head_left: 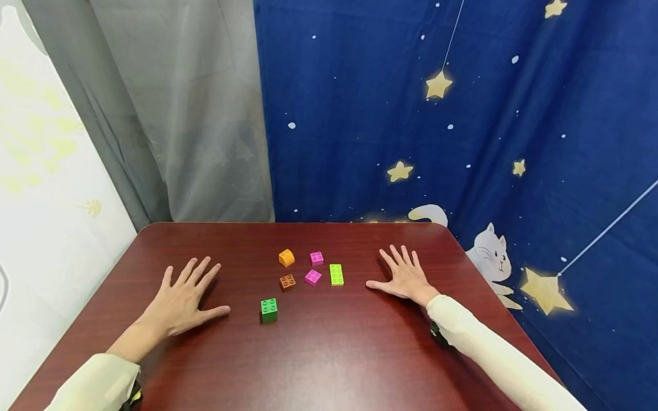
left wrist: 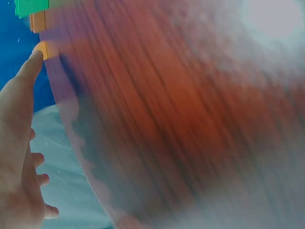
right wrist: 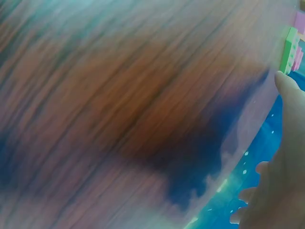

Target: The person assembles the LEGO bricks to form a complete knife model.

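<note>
The cream left sleeve [head_left: 97,382] lies nearest the camera, reaching in over the near left part of the desk [head_left: 329,354]. From it the left hand [head_left: 182,305] is extended, fingers spread wide, thumb pointed right; nothing is held. The right hand [head_left: 403,279] is spread equally wide and nothing is held there, its thumb turned left; the right sleeve [head_left: 483,348] is angled in from the near right. Whether either palm is rested on the desk or hovers just above it cannot be told.

Between the hands six toy bricks are scattered, apart from one another. The green toy brick [head_left: 269,310] is placed nearest, toward the left hand. Beyond it are seen the brown toy brick [head_left: 287,282] and the curved orange toy brick [head_left: 287,258]; to their right, the near magenta brick [head_left: 312,278] and the far magenta brick [head_left: 316,258]; then the oblong lime-green brick [head_left: 336,274], nearest the right hand. The bricks are set studs up, presumably because they are steadied by their flat undersides. The gaps seem to be left so that each can be gripped singly, and both hands are probably set to the sides so that none is covered.
</note>
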Action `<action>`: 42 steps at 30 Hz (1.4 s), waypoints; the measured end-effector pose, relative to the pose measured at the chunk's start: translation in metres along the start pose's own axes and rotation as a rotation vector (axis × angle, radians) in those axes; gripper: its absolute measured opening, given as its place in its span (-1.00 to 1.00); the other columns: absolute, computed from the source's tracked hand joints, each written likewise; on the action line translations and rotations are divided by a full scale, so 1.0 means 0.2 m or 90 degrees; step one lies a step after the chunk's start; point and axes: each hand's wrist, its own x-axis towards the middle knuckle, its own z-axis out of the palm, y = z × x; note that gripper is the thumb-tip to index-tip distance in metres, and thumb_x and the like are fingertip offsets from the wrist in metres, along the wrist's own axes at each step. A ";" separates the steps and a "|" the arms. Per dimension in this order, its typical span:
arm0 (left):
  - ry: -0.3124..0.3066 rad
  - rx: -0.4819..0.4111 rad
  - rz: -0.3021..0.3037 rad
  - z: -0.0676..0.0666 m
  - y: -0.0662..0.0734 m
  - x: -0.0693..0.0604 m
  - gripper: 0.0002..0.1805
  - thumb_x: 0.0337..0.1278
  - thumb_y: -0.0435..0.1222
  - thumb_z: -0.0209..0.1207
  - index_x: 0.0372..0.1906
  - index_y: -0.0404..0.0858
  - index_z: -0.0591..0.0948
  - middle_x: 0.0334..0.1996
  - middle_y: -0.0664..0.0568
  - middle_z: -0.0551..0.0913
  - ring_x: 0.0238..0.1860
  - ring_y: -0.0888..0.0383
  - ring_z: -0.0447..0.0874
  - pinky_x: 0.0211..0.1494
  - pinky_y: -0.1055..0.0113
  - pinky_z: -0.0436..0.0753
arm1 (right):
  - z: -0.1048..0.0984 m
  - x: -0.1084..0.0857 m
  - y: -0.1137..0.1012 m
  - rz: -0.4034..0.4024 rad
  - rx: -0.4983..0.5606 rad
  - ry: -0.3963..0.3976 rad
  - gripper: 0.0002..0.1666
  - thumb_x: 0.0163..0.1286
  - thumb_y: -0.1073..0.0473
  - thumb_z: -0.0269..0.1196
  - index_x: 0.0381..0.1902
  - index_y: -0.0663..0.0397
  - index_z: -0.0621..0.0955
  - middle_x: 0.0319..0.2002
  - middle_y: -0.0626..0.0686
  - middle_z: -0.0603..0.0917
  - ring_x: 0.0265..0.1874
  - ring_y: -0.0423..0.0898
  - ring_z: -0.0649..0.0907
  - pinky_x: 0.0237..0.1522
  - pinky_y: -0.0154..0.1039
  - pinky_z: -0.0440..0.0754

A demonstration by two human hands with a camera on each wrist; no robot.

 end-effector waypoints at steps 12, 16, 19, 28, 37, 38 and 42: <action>-0.016 -0.017 0.031 0.01 0.11 0.04 0.15 0.06 0.49 0.20 0.58 -0.18 0.31 0.54 -0.23 0.27 0.53 -0.32 0.16 0.37 -0.49 0.06 | 0.02 0.02 -0.11 -0.021 0.008 -0.016 0.32 0.15 -0.75 0.13 0.66 -0.16 0.18 0.64 0.19 0.10 0.63 0.29 -0.06 0.55 0.27 -0.21; -0.019 -0.017 0.042 0.00 0.15 0.04 0.14 0.07 0.49 0.20 0.58 -0.18 0.32 0.54 -0.22 0.28 0.54 -0.30 0.16 0.39 -0.48 0.08 | 0.02 0.03 -0.15 -0.027 0.013 -0.023 0.33 0.15 -0.76 0.12 0.67 -0.16 0.16 0.65 0.18 0.09 0.63 0.29 -0.06 0.56 0.26 -0.22; -0.020 -0.017 0.050 0.00 0.17 0.05 0.15 0.07 0.49 0.19 0.58 -0.17 0.31 0.54 -0.20 0.28 0.54 -0.28 0.17 0.39 -0.47 0.09 | 0.02 0.03 -0.18 -0.031 0.016 -0.025 0.32 0.15 -0.76 0.11 0.67 -0.17 0.16 0.65 0.17 0.08 0.63 0.29 -0.04 0.56 0.25 -0.22; -0.034 -0.040 0.062 0.01 0.24 0.08 0.16 0.05 0.50 0.20 0.60 -0.14 0.28 0.56 -0.19 0.26 0.55 -0.27 0.16 0.42 -0.45 0.08 | 0.03 0.05 -0.25 -0.048 0.035 -0.012 0.33 0.13 -0.76 0.14 0.66 -0.14 0.20 0.63 0.18 0.14 0.62 0.30 0.02 0.56 0.26 -0.14; -0.047 -0.065 0.068 0.02 0.31 0.11 0.16 0.07 0.51 0.17 0.61 -0.12 0.27 0.56 -0.17 0.27 0.55 -0.26 0.17 0.44 -0.43 0.09 | 0.04 0.06 -0.31 -0.062 0.050 -0.024 0.35 0.12 -0.76 0.14 0.66 -0.13 0.18 0.64 0.16 0.13 0.62 0.28 0.03 0.57 0.23 -0.13; -0.051 -0.068 0.068 0.03 0.31 0.11 0.16 0.06 0.52 0.16 0.61 -0.11 0.27 0.56 -0.16 0.27 0.55 -0.26 0.17 0.45 -0.43 0.09 | 0.04 0.06 -0.31 -0.064 0.051 -0.027 0.35 0.12 -0.77 0.13 0.67 -0.13 0.17 0.64 0.16 0.12 0.62 0.27 0.02 0.57 0.23 -0.14; -0.067 -0.082 0.068 0.04 0.34 0.12 0.15 0.06 0.54 0.13 0.61 -0.09 0.28 0.57 -0.14 0.28 0.55 -0.25 0.18 0.45 -0.42 0.13 | 0.05 0.06 -0.34 -0.075 0.064 -0.026 0.34 0.14 -0.74 0.16 0.66 -0.11 0.18 0.63 0.17 0.14 0.62 0.28 0.05 0.57 0.23 -0.10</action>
